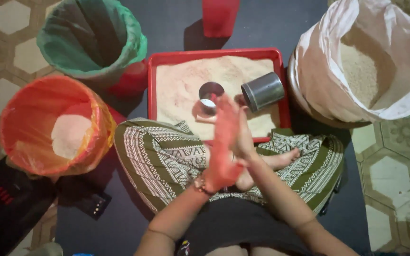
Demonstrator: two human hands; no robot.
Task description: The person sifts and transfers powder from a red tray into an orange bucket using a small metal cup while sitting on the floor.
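My left hand (225, 142) and my right hand (244, 137) are pressed palm to palm in front of me, fingers straight, above my lap in patterned green cloth. Neither hand holds anything. Just beyond the fingertips lies a red tray (152, 90) filled with pale rice. In the rice stand an upright small steel cup (211, 95) and a larger steel tin (263, 91) lying on its side.
A white sack (323, 80) of rice stands open at the right. At the left are a bucket lined with orange plastic (20, 137) holding some rice and one lined with green plastic (129, 47). A red container (219, 16) stands behind the tray. A black device (5, 204) lies at lower left.
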